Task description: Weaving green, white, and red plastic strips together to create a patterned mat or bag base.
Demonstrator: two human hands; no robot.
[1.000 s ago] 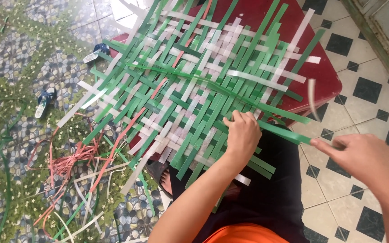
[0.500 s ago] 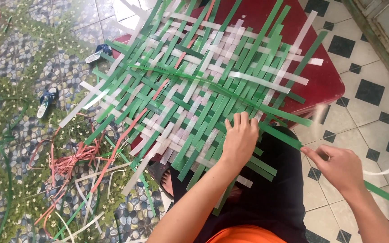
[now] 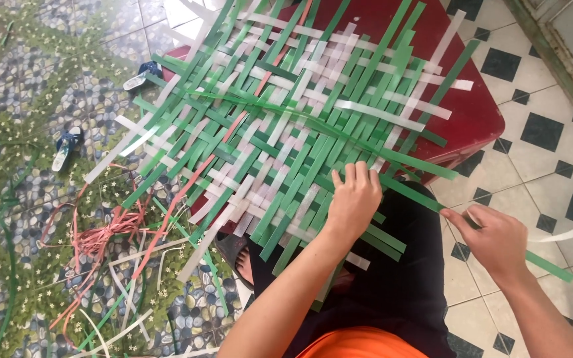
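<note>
A mat woven from green, white and pink plastic strips (image 3: 286, 126) lies over a red plastic stool (image 3: 465, 113) and my lap. My left hand (image 3: 353, 199) presses flat on the mat's near edge, fingers spread. My right hand (image 3: 495, 238) is off the mat to the right, pinching a long green strip (image 3: 426, 162) that runs diagonally through the weave and out past my hand. A loose white strip (image 3: 568, 231) sticks out beside that hand.
Loose pink, green and white strips (image 3: 107, 232) are scattered on the pebble-pattern floor at left. Two blue-and-white sandals (image 3: 64, 147) (image 3: 142, 73) lie there. Black-and-white tiles (image 3: 545, 132) cover the floor at right, and a door frame (image 3: 565, 53) runs along the top right.
My right hand has drawn the green strip down and back toward me, then slid closer to the mat. My left hand stays pressed on the mat edge.
</note>
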